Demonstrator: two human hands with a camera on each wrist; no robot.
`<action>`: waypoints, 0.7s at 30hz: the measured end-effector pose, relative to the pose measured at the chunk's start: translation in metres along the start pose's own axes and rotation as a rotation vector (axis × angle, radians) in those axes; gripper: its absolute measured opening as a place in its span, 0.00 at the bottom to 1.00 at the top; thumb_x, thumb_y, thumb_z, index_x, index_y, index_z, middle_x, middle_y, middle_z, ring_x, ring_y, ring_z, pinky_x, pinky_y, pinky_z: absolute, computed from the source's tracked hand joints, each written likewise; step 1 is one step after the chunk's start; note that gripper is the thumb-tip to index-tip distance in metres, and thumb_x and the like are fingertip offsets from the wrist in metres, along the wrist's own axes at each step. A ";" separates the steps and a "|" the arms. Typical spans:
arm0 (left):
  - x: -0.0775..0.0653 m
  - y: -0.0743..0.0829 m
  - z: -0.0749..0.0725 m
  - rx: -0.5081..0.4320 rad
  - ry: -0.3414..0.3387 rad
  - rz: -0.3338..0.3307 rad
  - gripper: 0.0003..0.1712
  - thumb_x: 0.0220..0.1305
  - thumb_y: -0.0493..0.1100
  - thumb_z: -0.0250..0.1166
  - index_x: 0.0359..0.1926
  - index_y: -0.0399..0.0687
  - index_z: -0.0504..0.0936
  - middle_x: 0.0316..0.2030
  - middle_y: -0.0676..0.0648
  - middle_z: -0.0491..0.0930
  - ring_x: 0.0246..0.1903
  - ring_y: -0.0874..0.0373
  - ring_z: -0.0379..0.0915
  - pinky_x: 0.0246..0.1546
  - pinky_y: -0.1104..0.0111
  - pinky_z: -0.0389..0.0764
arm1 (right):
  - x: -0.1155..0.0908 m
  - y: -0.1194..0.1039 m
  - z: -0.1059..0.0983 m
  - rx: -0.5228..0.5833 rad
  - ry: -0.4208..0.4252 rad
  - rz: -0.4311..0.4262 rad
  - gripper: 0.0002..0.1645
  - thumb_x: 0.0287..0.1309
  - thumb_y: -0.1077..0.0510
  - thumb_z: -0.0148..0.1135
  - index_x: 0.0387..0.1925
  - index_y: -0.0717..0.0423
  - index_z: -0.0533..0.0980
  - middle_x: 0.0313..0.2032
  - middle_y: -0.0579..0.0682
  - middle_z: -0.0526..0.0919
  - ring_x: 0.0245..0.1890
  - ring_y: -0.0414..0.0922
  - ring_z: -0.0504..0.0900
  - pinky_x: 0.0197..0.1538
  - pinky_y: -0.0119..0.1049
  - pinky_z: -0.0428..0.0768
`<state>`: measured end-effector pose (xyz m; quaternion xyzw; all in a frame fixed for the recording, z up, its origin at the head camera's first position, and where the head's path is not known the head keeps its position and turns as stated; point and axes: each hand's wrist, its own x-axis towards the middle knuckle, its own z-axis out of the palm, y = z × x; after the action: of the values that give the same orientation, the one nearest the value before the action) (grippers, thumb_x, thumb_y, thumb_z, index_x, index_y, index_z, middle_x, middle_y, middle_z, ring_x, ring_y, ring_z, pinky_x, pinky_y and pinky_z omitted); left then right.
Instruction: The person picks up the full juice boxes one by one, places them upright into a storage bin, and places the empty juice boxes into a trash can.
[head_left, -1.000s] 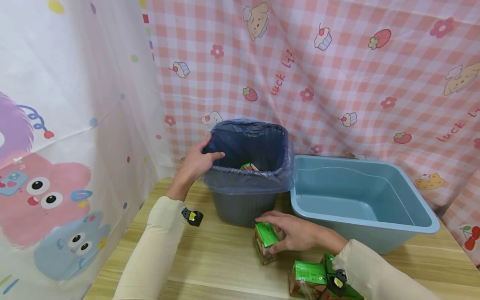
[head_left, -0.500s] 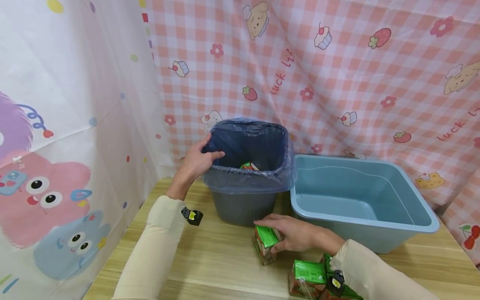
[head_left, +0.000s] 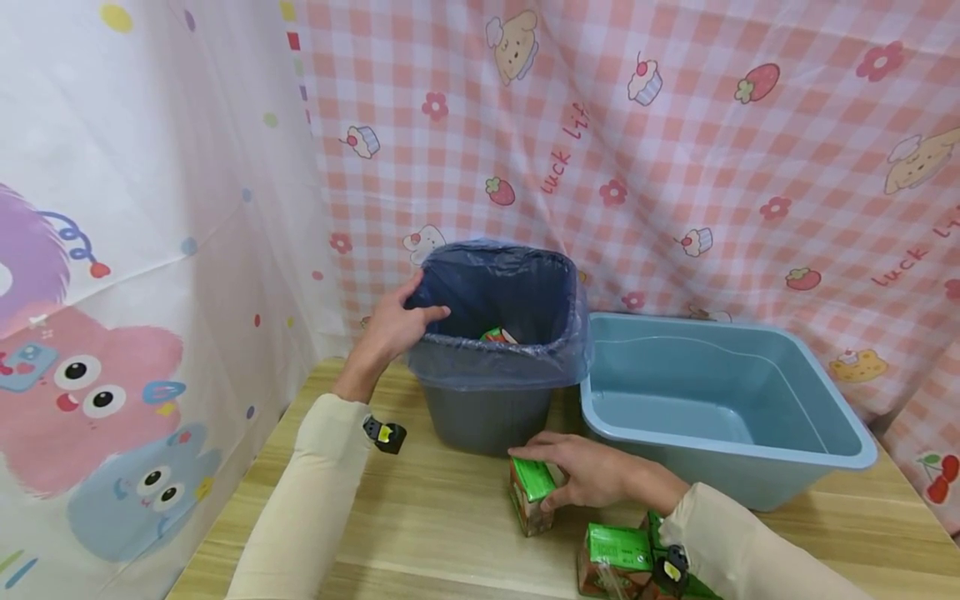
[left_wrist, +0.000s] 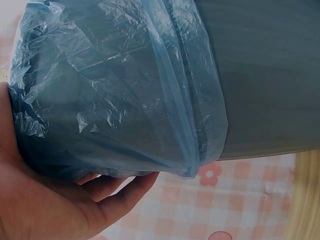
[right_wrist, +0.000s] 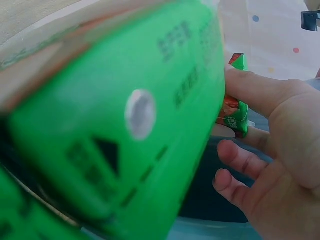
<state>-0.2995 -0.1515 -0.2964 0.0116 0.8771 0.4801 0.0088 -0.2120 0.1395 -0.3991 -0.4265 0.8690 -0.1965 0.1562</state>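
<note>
I see a wood-grain tabletop (head_left: pixel 420 533); on it a blue plastic basin (head_left: pixel 750 451), and just left of it a grey trash bin (head_left: pixel 487 421) with a translucent blue liner (head_left: pixel 487 368) folded over its rim; my left hand (head_left: pixel 397 323) grips that lined rim, thumb over the inside, fingers outside; my right hand (head_left: pixel 592 471) pinches a green-topped drink carton (head_left: pixel 534 487) between thumb and fingers, upright in front of the bin; more drink cartons (head_left: pixel 618 546) sit by the right wrist; a red-and-green pack (head_left: pixel 495 335) shows inside the bin.
</note>
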 end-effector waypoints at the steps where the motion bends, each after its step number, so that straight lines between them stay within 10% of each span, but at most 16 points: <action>1: 0.000 0.000 0.000 0.001 0.000 -0.001 0.46 0.66 0.56 0.63 0.79 0.64 0.49 0.78 0.50 0.48 0.76 0.50 0.41 0.74 0.50 0.48 | 0.000 0.000 0.000 0.000 -0.002 0.004 0.43 0.58 0.51 0.71 0.72 0.50 0.65 0.64 0.52 0.71 0.62 0.49 0.73 0.61 0.46 0.75; 21: -0.001 0.000 0.000 0.000 -0.002 0.000 0.46 0.67 0.56 0.62 0.79 0.64 0.48 0.78 0.50 0.47 0.77 0.50 0.41 0.74 0.48 0.47 | 0.001 -0.003 -0.006 0.015 0.004 -0.004 0.43 0.58 0.49 0.70 0.73 0.50 0.64 0.64 0.49 0.71 0.51 0.42 0.76 0.50 0.36 0.76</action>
<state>-0.2981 -0.1512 -0.2962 0.0120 0.8772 0.4799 0.0099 -0.2136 0.1382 -0.3928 -0.4267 0.8669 -0.2042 0.1572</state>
